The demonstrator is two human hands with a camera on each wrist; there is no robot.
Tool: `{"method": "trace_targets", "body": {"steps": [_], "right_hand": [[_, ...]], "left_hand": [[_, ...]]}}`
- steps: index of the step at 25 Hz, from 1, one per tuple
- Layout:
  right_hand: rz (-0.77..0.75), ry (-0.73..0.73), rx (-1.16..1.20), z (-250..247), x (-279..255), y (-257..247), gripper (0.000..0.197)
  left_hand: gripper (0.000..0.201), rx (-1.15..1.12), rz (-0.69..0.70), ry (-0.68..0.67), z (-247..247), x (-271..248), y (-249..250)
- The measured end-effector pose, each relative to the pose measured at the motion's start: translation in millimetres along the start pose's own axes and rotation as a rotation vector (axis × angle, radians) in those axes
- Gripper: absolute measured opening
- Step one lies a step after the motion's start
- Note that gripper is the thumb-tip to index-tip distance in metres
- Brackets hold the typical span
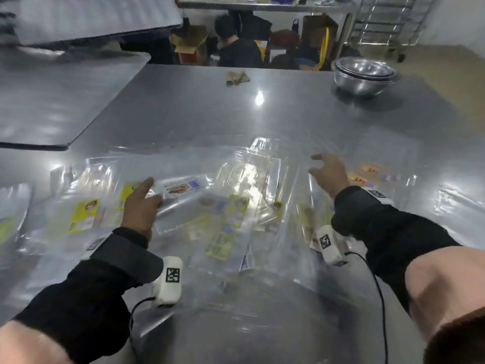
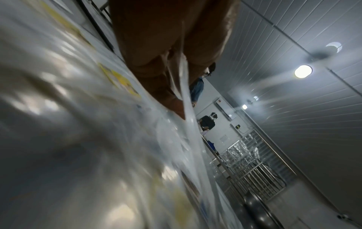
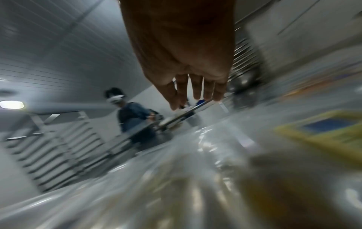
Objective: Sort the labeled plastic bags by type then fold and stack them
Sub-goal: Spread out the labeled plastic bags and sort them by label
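Now clear bags (image 1: 217, 206) lie mixed, spread flat on steel table (image 1: 262, 122). Our left hand (image 1: 140, 203) pinches one bag's edge. Our right hand (image 1: 329, 172) hovers, fingers spread, holding nothing. We think sorting just begun; next, pull matching labels together.

steel table (image 1: 199, 106) | panelled walls (image 2: 293, 124) | wire rack (image 1: 388, 19) | ceiling lamp (image 2: 303, 71)

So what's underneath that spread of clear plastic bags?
Through the clear bags shows the shiny steel table and more overlapping bags with yellow labels. The left hand covers part of one; how many layers lie there can't be told.
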State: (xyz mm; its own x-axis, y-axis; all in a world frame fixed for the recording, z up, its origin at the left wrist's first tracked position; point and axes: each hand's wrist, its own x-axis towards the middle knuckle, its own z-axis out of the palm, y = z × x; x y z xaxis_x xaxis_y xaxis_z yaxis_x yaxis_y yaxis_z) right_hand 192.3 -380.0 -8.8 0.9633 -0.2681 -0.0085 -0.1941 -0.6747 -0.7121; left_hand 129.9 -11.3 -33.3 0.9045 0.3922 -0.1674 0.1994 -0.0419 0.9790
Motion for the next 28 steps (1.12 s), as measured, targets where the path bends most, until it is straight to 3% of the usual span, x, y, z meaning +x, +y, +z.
{"method": "trace_targets", "body": {"steps": [3,6,10,13,16,19,21,24,26,27,28], "right_hand": [[-0.259,-0.368,0.035,64,-50,-73,0.036],[-0.372,-0.629,-0.113,127,-88,-109,0.047],[-0.414,-0.597,-0.577,182,-108,-105,0.082],[-0.432,-0.55,-0.589,185,-102,-97,0.065],[-0.416,-0.53,-0.588,176,-101,-105,0.049],[-0.161,-0.604,-0.281,162,-102,-120,0.048],[-0.074,-0.551,-0.04,153,-106,-130,0.046],[-0.13,-0.471,0.196,155,-132,-155,0.042],[-0.214,-0.53,0.177,174,-156,-171,0.043],[-0.257,-0.579,0.11,187,-166,-177,0.045],[-0.293,-0.627,0.04,198,-176,-181,0.048]], "left_hand": [[0.058,-0.077,-0.005,-0.044,-37,-1,15],[0.062,-0.138,0.072,-0.055,-84,5,46],[0.06,-0.137,0.186,-0.188,-138,10,63],[0.052,0.002,0.001,-0.353,-156,7,30],[0.051,0.12,-0.232,-0.391,-171,7,-10],[0.056,0.15,-0.281,-0.471,-183,11,-21],[0.057,0.142,-0.288,-0.532,-186,14,-18],[0.049,0.11,-0.323,-0.532,-183,15,-18],[0.023,0.091,-0.345,-0.483,-177,13,-16],[0.025,0.089,-0.359,-0.465,-175,11,-15],[0.041,0.091,-0.377,-0.463,-173,9,-15]]}}
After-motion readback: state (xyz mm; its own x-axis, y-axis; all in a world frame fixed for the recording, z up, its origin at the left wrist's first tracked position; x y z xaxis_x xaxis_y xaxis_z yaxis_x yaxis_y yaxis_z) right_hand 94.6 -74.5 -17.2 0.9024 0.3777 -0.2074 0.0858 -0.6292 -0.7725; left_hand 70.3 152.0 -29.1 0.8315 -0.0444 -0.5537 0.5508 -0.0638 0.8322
